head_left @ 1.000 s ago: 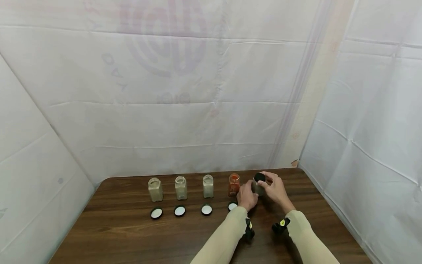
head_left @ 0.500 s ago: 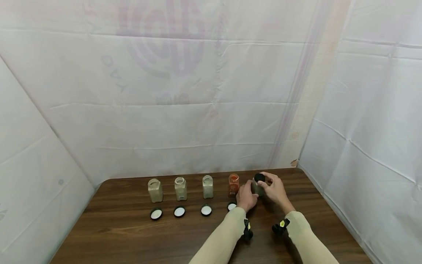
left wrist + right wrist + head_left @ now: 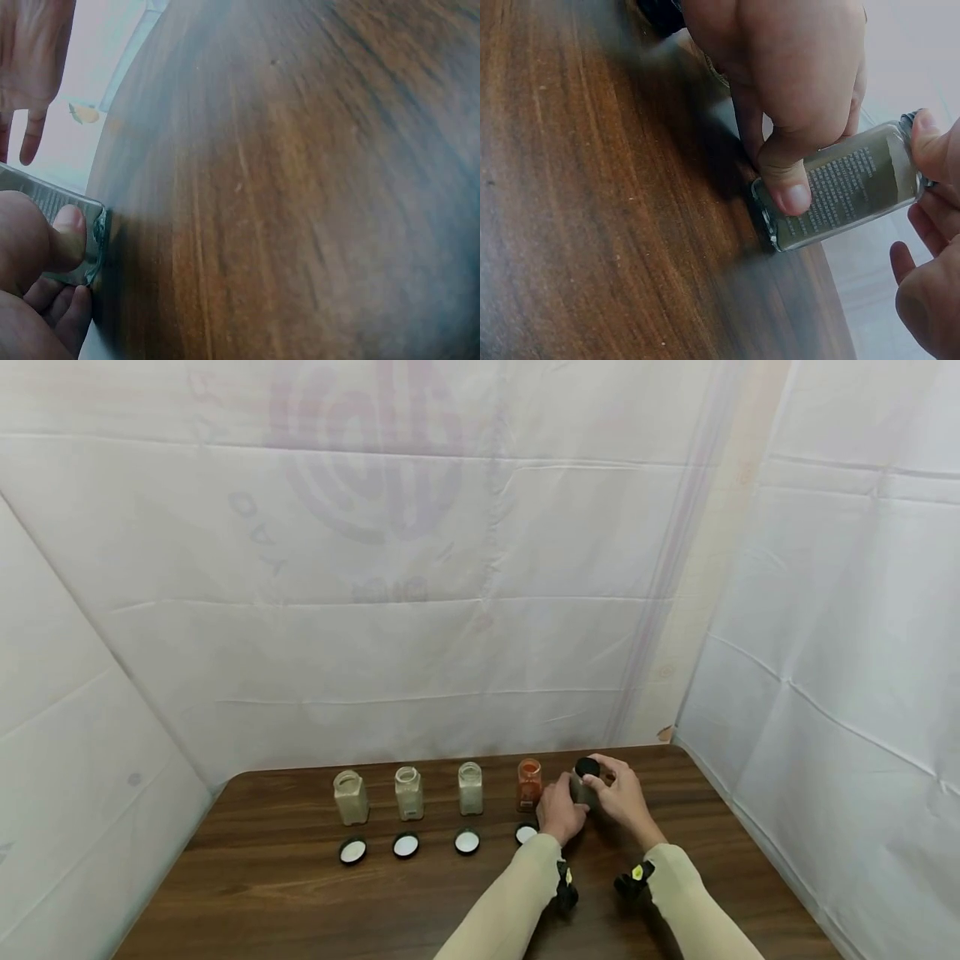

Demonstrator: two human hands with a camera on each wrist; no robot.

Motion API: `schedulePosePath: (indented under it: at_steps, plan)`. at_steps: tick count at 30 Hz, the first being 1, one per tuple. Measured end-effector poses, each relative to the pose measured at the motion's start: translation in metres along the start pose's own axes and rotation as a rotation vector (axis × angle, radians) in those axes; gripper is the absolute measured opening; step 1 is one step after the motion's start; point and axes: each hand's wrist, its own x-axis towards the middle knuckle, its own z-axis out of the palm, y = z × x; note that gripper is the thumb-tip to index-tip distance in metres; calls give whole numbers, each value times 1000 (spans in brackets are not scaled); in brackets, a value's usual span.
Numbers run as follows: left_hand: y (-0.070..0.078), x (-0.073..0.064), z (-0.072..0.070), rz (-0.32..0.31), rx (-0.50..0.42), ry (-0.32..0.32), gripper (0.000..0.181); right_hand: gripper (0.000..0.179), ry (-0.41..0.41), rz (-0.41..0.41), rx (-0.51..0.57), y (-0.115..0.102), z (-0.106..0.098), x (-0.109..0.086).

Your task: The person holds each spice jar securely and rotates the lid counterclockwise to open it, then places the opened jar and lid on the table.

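Note:
A glass spice jar (image 3: 847, 191) with printed text and greyish-green contents stands upright at the right end of a row. My left hand (image 3: 560, 812) grips the lower part of its body, the thumb across the printed side in the right wrist view. Around its black lid (image 3: 587, 766) my right hand (image 3: 622, 795) curls thumb and fingers; the lid is on the jar. Just left of my left hand stands an uncapped jar of orange-red powder (image 3: 528, 787), its lid (image 3: 526, 833) lying in front, partly covered by that hand.
Further left, three uncapped jars of pale contents, the nearest being a square jar (image 3: 470, 789), stand along the back of the wooden table (image 3: 300, 910). Before each lies an upturned black lid with white lining, such as the leftmost lid (image 3: 352, 851). White sheeting (image 3: 420, 652) hangs behind.
The head view has shifted slightly, moving everything a little in the picture. Both hands keep their hold on the jar and its lid; no other change is plain.

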Motion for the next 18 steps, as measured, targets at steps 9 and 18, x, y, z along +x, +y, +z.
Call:
schedulePosePath:
  at_steps: [9, 18]
  plan:
    - [-1, 3, 0, 12, 5, 10, 47, 35, -13, -77, 31, 2, -2, 3]
    - [-2, 0, -3, 6, -6, -10, 49, 38, -68, -83, 24, 5, -4, 3]
